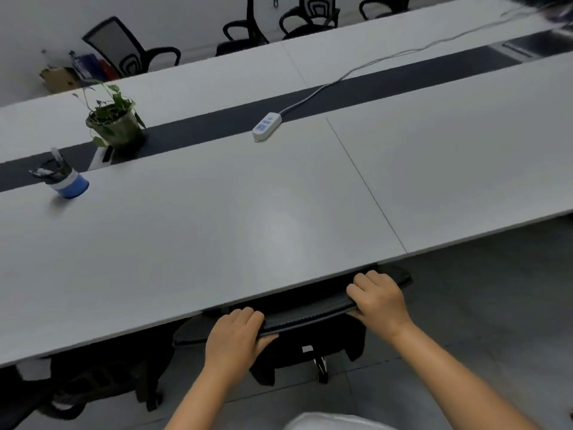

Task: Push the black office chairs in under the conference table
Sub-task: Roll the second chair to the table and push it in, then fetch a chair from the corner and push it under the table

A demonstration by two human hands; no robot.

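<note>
A black office chair [307, 318] stands right below me, its backrest top touching the near edge of the long white conference table [217, 228]; its seat is hidden under the tabletop. My left hand [235, 339] grips the left part of the backrest top. My right hand [379, 301] grips the right part. Another black chair [93, 383] sits tucked under the table at lower left. On the far side, several black chairs [130, 54] stand back from the table.
On the table are a potted plant [114, 122], a blue pen cup [66, 178] and a white power strip [266, 126] with its cable running to the far right. A cardboard box [59, 77] sits by the far wall. Grey floor lies at the right.
</note>
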